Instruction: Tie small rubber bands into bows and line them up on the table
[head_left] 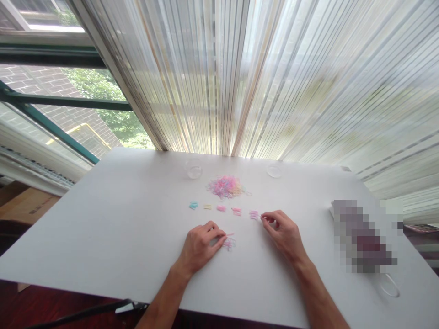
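Observation:
Small pastel rubber bands lie in a loose mixed pile (226, 186) on the white table. In front of it runs a row of colour groups: blue bands (194, 205), yellow bands (207, 207), pink bands (221, 208), deeper pink bands (236, 211) and purple bands (254, 214). My left hand (204, 242) pinches a thin pink band above a small mixed heap (229, 244). At the right end of the row, my right hand (283, 230) has thumb and forefinger pressed together beside the purple group; what they hold is too small to make out.
A clear round container (194, 170) and a clear lid or shallow dish (274, 171) stand toward the back of the white table (137, 201). A blurred-out object (363, 237) with a white loop (390, 285) lies at the right. Striped curtains (212, 82) hang behind the table.

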### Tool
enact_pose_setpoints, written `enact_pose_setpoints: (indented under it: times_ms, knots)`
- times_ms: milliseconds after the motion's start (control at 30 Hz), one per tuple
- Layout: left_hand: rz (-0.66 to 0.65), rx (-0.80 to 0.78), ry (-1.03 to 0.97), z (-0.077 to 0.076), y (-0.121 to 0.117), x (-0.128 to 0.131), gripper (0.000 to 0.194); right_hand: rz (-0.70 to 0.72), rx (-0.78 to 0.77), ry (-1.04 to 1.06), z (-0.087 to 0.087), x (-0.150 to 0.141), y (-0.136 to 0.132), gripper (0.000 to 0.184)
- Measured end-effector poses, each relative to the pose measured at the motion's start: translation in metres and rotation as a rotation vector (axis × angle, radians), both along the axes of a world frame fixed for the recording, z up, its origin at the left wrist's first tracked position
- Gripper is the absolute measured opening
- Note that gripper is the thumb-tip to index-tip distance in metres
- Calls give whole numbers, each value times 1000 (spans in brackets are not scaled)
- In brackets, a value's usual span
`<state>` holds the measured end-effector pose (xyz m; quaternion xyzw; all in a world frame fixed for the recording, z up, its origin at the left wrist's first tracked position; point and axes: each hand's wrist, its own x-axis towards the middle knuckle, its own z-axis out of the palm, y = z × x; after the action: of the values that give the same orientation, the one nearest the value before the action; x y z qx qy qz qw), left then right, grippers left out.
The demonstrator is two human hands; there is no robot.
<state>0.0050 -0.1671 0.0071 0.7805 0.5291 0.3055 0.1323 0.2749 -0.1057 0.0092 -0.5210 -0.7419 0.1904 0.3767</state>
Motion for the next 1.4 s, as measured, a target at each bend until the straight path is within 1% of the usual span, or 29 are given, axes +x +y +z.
enact_pose_setpoints:
  times_ms: [200, 433, 633, 767, 933, 1033, 1100, 1233, 1300, 1400]
  knots:
    - [-10, 7, 20, -1, 0, -1, 12, 10, -23, 13, -2, -4, 1, 22]
    - [-9, -5, 27, -2, 0, -1, 12, 5, -50, 6, -4, -3, 2, 22]
    - [-5, 2, 24, 0, 0, -1, 13, 10, -43, 9, -2, -4, 1, 27]
    - [-10, 6, 19, -1, 0, -1, 11, 4, -25, 8, -2, -3, 1, 25]
    - [-25, 34, 41, -3, 0, -1, 16, 8, 26, 7, 3, -5, -1, 18]
    - [-19, 44, 81, -2, 0, 0, 17, 73, 85, 35, 5, -14, -7, 14]
    - [-14, 38, 105, -2, 0, 0, 16, 166, 97, 44, 4, -23, -13, 13]
    - [-24, 11, 101, -1, 0, 0, 13, 370, 51, 1, -2, -41, -23, 14]
    - [-29, 3, 73, 0, 1, 0, 15, 391, 57, -42, -4, -48, -26, 17]
    - [-28, -2, 31, 1, 1, -1, 18, 352, 65, -95, -5, -53, -26, 17]
